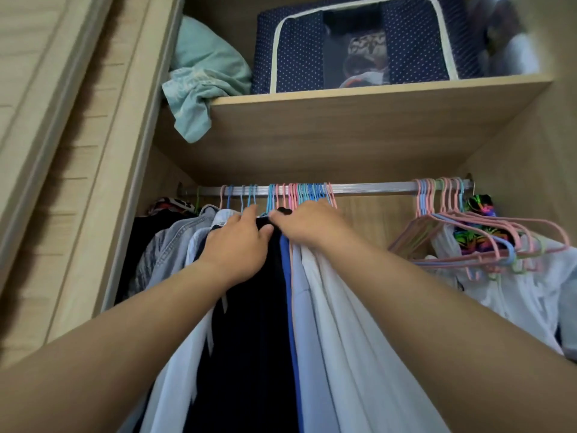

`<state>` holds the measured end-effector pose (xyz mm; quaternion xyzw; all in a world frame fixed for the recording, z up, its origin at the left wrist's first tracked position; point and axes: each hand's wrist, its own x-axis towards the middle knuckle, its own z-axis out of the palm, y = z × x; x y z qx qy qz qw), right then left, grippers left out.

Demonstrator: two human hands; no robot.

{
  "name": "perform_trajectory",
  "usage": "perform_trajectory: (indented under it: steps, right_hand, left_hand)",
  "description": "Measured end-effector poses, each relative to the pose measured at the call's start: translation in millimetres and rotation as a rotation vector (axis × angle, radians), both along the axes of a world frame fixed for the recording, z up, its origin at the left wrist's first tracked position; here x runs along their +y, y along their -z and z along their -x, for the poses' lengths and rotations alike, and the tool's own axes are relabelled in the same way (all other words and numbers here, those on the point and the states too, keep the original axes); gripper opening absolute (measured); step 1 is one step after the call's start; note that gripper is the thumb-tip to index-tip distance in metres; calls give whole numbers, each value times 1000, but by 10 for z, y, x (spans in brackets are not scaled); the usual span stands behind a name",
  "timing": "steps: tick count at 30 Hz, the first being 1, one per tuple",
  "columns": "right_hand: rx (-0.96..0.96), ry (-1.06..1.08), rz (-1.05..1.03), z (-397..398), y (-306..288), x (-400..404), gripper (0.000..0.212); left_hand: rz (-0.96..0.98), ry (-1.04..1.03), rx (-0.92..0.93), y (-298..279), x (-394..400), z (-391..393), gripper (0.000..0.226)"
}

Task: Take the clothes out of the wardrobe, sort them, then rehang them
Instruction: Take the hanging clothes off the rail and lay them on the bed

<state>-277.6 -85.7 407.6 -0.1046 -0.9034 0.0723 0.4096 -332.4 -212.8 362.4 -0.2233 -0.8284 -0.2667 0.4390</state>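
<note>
Dark garment [249, 323]: soft, light, hanging on the rail [374, 187] at centre. Collar being pinched by right hand [307, 225]; left hand [240, 245] fingers spread at nine o'clock. Hanger shoulders are being judged the surest hold.

A shelf [359, 98] sits above the rail [368, 187]. On it, a storage bag [296, 57] stands right of a crumpled cloth [199, 82] hanging over the shelf's left edge. Clothes [312, 307] hang at the rail's left and middle; bare hangers [468, 239] cluster right, with perhaps more garments behind them.
</note>
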Motion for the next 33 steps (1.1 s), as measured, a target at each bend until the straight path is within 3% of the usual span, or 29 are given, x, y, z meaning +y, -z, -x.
perform_trajectory:
  steps: [2,6,8,11,14,17,22,25,27,29,31,33]
  right_hand:
    - [-92,57,-30,48,-56,-122,72]
    - [-253,196,-49,467,-353,-69,67]
    - [-250,264,-28,256,-294,-86,67]
    - [-213,363,-86,-92,-137,-32,61]
    - [-181,439,-146,-160,-121,258,60]
    - [-88,502,-155,-272,-56,551,44]
    - [-86,547,-50,-481,-99,958,43]
    - [-182,585,-7,-533,-280,1119,47]
    - [-250,601,-31,-408,-407,1265,68]
    - [-176,562,-80,-331,-469,1161,73]
    - [20,423,-157,-363,-399,801,68]
    - [3,298,-296,-326,-248,535,57]
  left_hand:
    - [-45,-3,-112,-118,-23,47,47]
    - [107,-49,-270,-326,-121,-52,51]
    - [176,-109,-317,-361,-44,-126,48]
    - [153,-205,-207,-285,328,-184,24]
    - [232,-208,-10,-211,633,-239,29]
    - [285,-129,89,-260,765,-338,29]
    - [219,116,18,-297,1227,-628,32]
    - [195,180,3,-313,1374,-588,36]
    - [280,273,-35,-273,1359,-629,44]
    - [456,327,7,-175,1237,-661,48]
    - [530,149,247,-119,980,-581,38]
    - [430,-161,435,-142,619,-343,32]
